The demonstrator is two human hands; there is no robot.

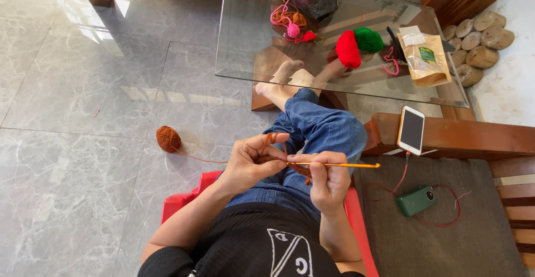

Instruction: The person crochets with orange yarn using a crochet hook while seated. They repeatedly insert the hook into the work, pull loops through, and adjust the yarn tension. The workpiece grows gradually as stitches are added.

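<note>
Pinching brown crochet piece point(298, 168) between both hands, right hand point(329, 179) grip clenched on orange hook point(340, 165), left hand point(251, 160) holding yarn

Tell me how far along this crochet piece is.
Early on: only a small brown crocheted piece hangs between the hands. The right hand holds the orange hook, the left hand tensions the yarn. The brown yarn ball on the floor looks mostly unused.

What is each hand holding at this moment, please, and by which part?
The right hand grips the orange crochet hook near its working end; the left hand pinches the brown crochet piece and yarn.
</note>
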